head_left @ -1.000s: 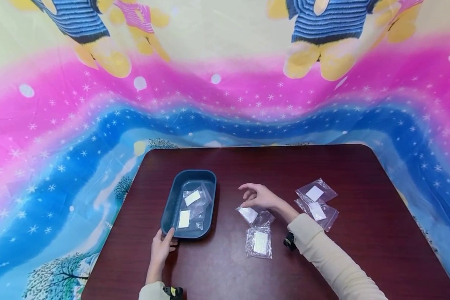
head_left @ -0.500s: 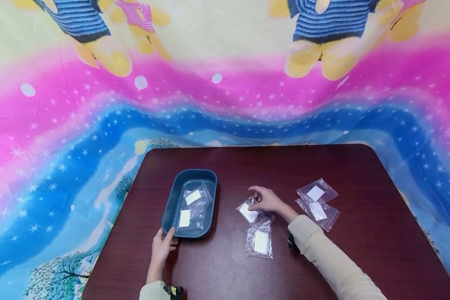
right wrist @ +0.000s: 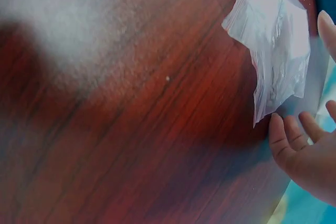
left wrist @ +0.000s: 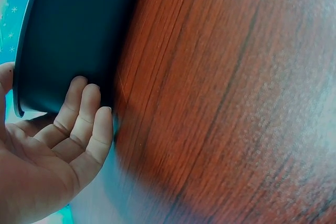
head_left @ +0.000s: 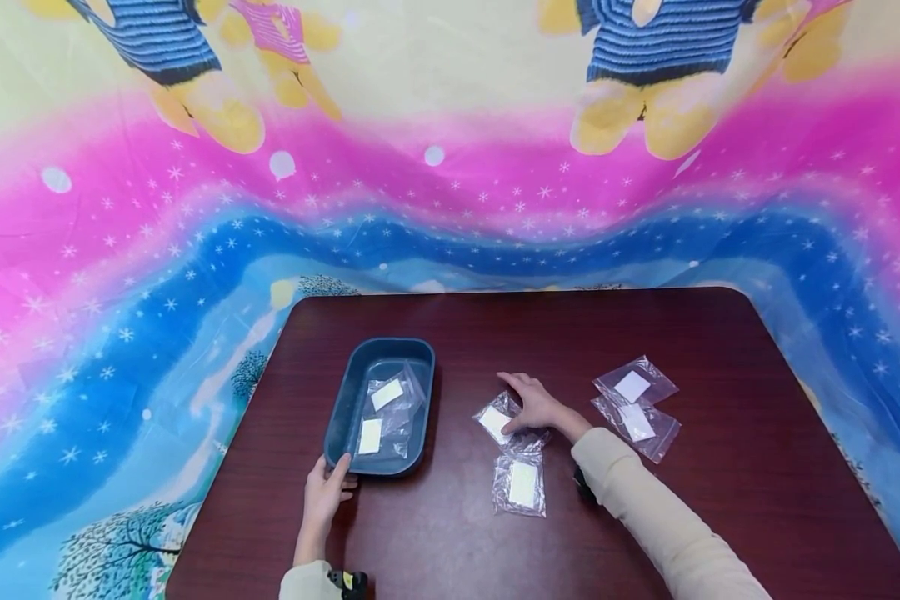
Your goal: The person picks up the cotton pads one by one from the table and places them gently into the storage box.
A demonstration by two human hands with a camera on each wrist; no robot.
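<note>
A dark blue-grey tray [head_left: 427, 417] stands on the left of the table, with clear plastic bags [head_left: 387, 394] holding white cards inside it. My left hand [head_left: 321, 498] grips its near left corner, thumb at the rim and fingers [left wrist: 79, 111] against the outer wall. Around the upper clear bag [head_left: 493, 423] in the middle, my right hand [head_left: 542, 408] hovers with spread fingers, thumb over the bag. In the right wrist view the fingertips of the right hand [right wrist: 307, 153] are right at the bag's edge. Another clear bag [head_left: 522, 485] lies just below, nearer me.
Two more clear bags [head_left: 633, 408] with white cards overlap on the right side of the dark red-brown table [head_left: 450, 550]. A printed cloth backdrop [head_left: 450, 192] hangs behind the table and along its sides.
My right hand has moved a little right and down onto the upper middle bag, and its fingers have spread wider. The left hand keeps its hold on the tray.
</note>
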